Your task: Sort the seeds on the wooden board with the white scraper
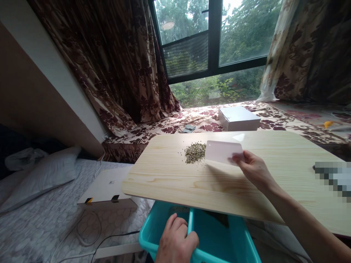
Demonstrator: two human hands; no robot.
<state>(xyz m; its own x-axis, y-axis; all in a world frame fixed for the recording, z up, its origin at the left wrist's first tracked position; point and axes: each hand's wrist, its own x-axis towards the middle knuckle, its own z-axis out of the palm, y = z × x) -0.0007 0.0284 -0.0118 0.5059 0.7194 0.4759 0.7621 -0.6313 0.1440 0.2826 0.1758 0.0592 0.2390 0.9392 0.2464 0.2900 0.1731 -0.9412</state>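
Head cam: R hand (pixel 253 166) pinches a flat translucent white plastic card (pixel 221 151), its far edge at the R side of a loose pile of small greenish-and-whitish grains (pixel 194 153) on the pale wood-grain tabletop (pixel 164 186). L hand (pixel 178 239) grips the teal plastic two-compartment bin (pixel 227 243) at its divider, partly under tabletop's near edge.

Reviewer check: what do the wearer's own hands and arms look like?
The right hand is ungloved, its slim forearm sleeveless as far as visible, without watch or bracelet. The left hand is ungloved too, no rings visible; its forearm is out of frame.
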